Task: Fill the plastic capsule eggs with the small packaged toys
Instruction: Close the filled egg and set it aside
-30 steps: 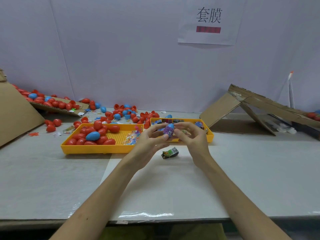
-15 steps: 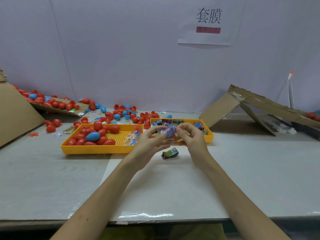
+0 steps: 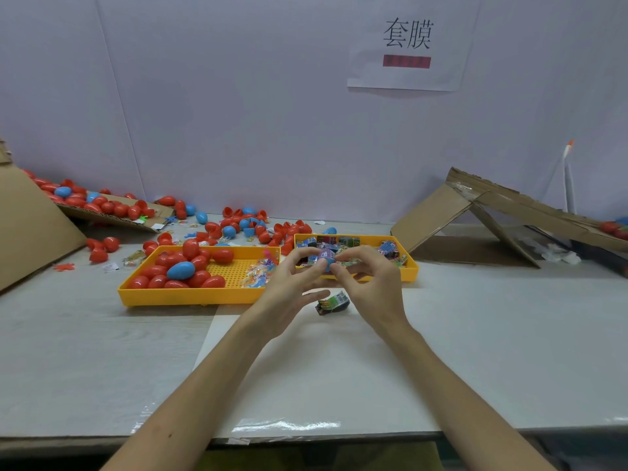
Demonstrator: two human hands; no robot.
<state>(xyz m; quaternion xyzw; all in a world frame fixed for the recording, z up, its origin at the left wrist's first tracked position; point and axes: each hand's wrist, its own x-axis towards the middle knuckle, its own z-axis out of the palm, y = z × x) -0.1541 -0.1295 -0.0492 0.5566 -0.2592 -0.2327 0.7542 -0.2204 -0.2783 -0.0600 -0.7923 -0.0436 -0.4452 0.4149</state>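
Both hands meet above the table's middle around a blue capsule egg (image 3: 327,260) that has a purple printed wrap on it. My left hand (image 3: 293,289) pinches the egg from the left. My right hand (image 3: 367,279) pinches it from the right with thumb and forefinger. A second wrapped, dark egg (image 3: 333,302) lies on the table just below the hands. The left yellow tray (image 3: 190,294) holds red eggs, one blue egg (image 3: 180,270) and clear toy packets (image 3: 259,274). The right yellow tray (image 3: 410,266) holds small printed packets.
Loose red and blue eggs and egg halves (image 3: 234,226) are scattered behind the trays. A cardboard sheet (image 3: 112,212) at the back left carries more eggs. Folded cardboard (image 3: 492,212) leans at the right, another cardboard panel (image 3: 30,226) at the far left.
The hands have turned the egg between the fingers and lowered it slightly. The dark egg on the table has not moved.
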